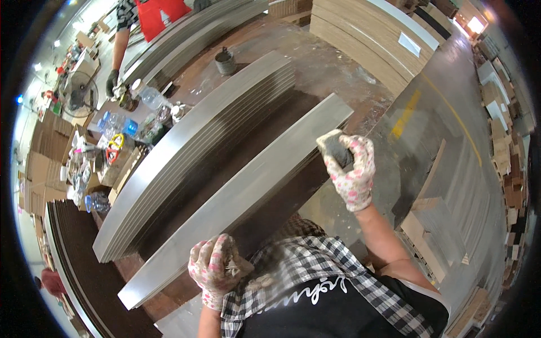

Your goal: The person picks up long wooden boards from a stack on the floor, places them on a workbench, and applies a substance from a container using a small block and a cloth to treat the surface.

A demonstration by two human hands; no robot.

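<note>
A checked shirt (315, 256) fronts the scene; the right hand (357, 176) grips a sponge (337, 152) by its sides, presumably freeing its face, by the near plank's (242, 191) far end; the left hand's (215, 263) fingers bend (whether gripping, cannot tell).

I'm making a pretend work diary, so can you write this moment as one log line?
right hand: gripping dark-and-cream block | left hand: curled, by near gray panel | beyond: curved panel stack

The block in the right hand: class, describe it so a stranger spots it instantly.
Find the nearest long grey panel. Near its upper-right end is the gloved right hand, gripping the block: dark grey with a cream edge, unlike the pink-patterned glove.
</note>
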